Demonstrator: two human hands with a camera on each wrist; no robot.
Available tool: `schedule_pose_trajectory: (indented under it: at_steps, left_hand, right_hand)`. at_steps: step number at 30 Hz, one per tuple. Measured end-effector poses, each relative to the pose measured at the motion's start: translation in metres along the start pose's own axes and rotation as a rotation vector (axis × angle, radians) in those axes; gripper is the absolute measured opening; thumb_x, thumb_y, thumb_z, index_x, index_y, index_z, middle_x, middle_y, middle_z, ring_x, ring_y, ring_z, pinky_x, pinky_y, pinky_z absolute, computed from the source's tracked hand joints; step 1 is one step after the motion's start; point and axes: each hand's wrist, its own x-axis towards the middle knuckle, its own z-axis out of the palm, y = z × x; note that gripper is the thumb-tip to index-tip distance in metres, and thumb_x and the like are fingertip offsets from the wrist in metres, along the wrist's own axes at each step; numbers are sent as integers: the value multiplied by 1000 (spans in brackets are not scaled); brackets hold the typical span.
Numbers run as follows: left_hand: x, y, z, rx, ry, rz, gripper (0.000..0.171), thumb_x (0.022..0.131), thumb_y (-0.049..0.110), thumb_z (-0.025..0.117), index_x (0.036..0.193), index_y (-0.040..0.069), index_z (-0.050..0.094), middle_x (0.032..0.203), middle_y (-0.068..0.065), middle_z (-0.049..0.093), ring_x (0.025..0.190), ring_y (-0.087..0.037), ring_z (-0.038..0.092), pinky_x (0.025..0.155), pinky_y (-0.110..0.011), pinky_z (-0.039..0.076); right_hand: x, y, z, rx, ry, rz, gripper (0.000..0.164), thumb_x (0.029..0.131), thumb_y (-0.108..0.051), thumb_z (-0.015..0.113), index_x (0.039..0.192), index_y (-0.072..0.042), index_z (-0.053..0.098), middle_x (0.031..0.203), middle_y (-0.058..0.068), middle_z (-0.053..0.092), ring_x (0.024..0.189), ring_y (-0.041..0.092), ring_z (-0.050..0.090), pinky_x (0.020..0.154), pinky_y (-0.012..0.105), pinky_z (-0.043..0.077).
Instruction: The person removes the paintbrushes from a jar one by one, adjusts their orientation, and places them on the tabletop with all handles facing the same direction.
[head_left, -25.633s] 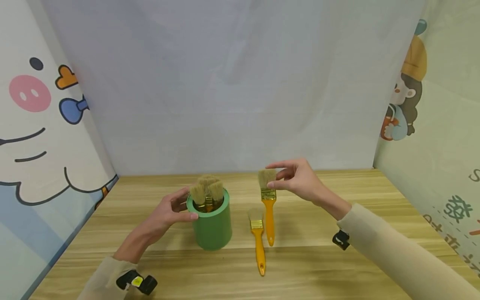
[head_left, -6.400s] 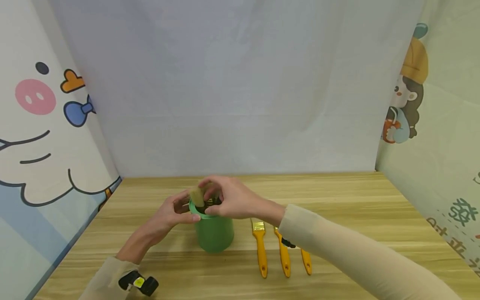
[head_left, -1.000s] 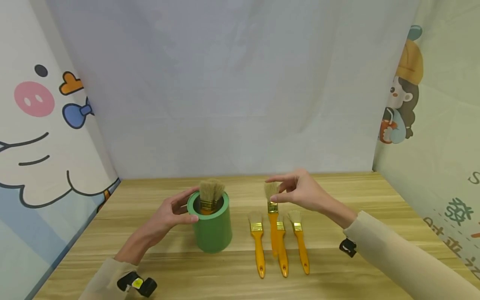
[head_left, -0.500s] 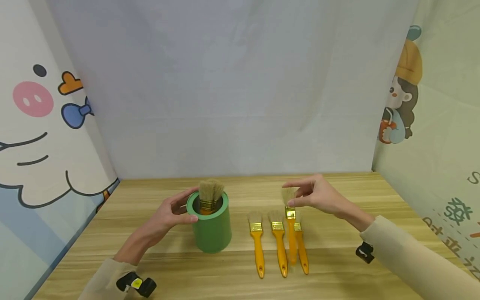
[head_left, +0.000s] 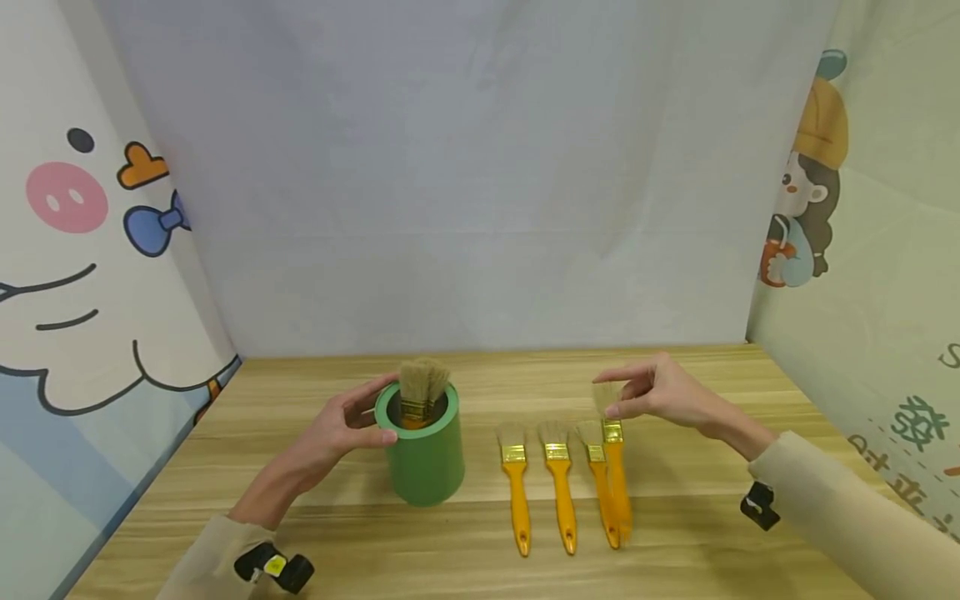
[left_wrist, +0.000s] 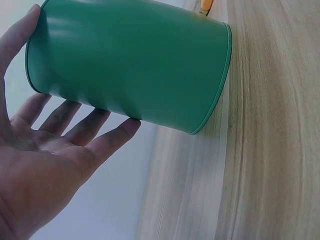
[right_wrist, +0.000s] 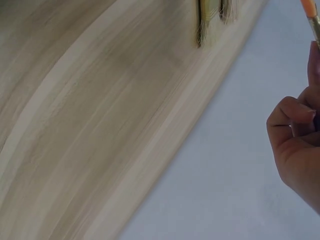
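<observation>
My left hand (head_left: 337, 429) holds the green can (head_left: 426, 468) at its left side, thumb on the rim and fingers behind. In the left wrist view, the fingertips (left_wrist: 131, 125) touch the smooth wall. Paintbrushes (head_left: 422, 385) stand in the can, bristles up. My right hand (head_left: 663, 396) pinches another paintbrush (head_left: 615, 467) near its bristles, its yellow handle hanging toward the table. That brush hangs close beside the rightmost of three flat paintbrushes (head_left: 602, 487) lying in a row. The right wrist view shows only part of the curled right hand (right_wrist: 300, 135).
The other two lying paintbrushes, a left one (head_left: 518, 496) and a middle one (head_left: 562, 496), point handles toward me on the wood-grain table (head_left: 337, 550). A pale cloth (head_left: 487, 208) hangs behind; printed cartoon panels stand at both sides.
Over the last second the right hand has carried its paintbrush rightward past the row. Much earlier, only one brush lay on the table and the can held more. The left hand has stayed on the can.
</observation>
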Motion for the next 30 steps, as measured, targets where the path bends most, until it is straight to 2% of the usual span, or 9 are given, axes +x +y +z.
schedule_pose_trajectory:
  at_steps: [2,4,8,10,19,30]
  left_hand:
    - [0,0,0,-1,1,-2,82,97,10,75,167,9,32,163,-22,39,144,-49,42,107,-51,47]
    - [0,0,0,-2,4,-3,82,96,10,75,166,9,32,163,-22,39,143,-50,42,106,-49,48]
    - [1,1,0,-6,7,-10,83,96,10,76,166,8,32,162,-23,40,143,-50,43,105,-46,49]
    - [1,2,1,-6,7,-10,83,96,11,76,166,8,32,162,-23,40,143,-50,43,105,-46,49]
    - [0,1,1,0,12,-6,83,95,11,77,166,9,33,162,-22,41,143,-49,43,107,-52,47]
    - [0,0,1,-8,3,-5,83,95,11,76,166,9,32,161,-23,41,142,-49,44,106,-47,48]
  right_hand:
    - [-2,4,-4,3,-10,23,54,93,-15,83,141,3,65,86,14,77,84,26,73,80,37,57]
    - [-4,9,-7,6,-16,50,55,93,-16,83,141,2,65,87,14,77,75,19,67,70,31,52]
    - [-6,16,-12,8,-24,81,54,93,-16,83,141,3,65,83,19,75,56,8,34,54,27,29]
    - [-8,19,-14,6,-30,86,54,93,-15,83,141,4,65,81,19,74,54,8,24,53,26,25]
    - [-13,35,-19,18,-45,116,58,94,-13,81,143,8,60,89,19,77,52,9,20,52,27,26]
    - [-12,56,-17,32,-58,152,58,94,-12,81,142,12,59,92,15,78,51,7,20,51,25,27]
